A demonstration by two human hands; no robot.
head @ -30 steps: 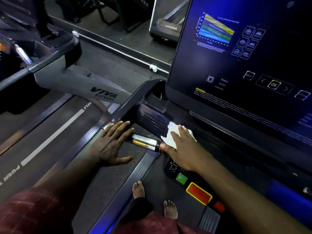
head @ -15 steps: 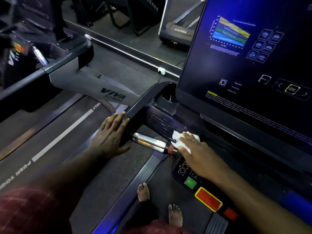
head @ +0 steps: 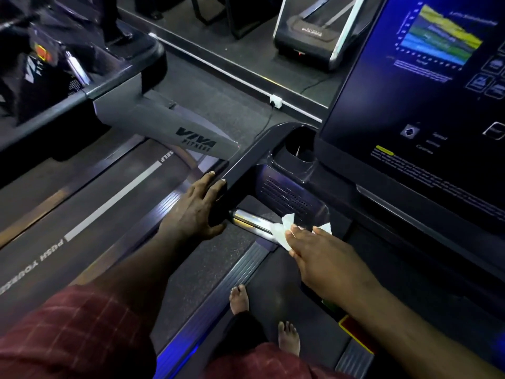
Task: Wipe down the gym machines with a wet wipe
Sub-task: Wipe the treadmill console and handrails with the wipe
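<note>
White and crumpled, the wet wipe (head: 281, 231) lies bunched over the inner end of a short chrome grip bar (head: 249, 219), a smooth, mirror-bright cylinder under the treadmill console; the right hand (head: 325, 259) grasps the wipe, its fingers (head: 296, 233) pressed on top and the thumb tucked beneath, so that soft, creased corners of the cloth stick out on both sides of the fingers; the left hand (head: 194, 212) is released, fingers laid almost straight along the outer side of the handrail (head: 246, 160), thumb spread under its rounded end, gripping nothing; the handrail is a glossy dark plastic beam that curves into the console housing, where a deep round cup holder (head: 300, 153) sits beside a panel of fine perforated slots (head: 284, 199); above them the flat glass screen (head: 410, 110) glows blue with a banded coloured chart and small blurred text; a ribbed metal side rail (head: 236, 272) runs along the matte, grainy deck, and two bare feet (head: 239, 299) stand by it; a red button (head: 355, 332) edged in yellow shows under the right forearm; the left arm wears a maroon checked sleeve (head: 68, 332); to the left, a neighbouring treadmill has a grey, wedge-shaped upright (head: 175, 127) lettered VIVA FITNESS and a dull belt with a white stripe (head: 114, 198).
</note>
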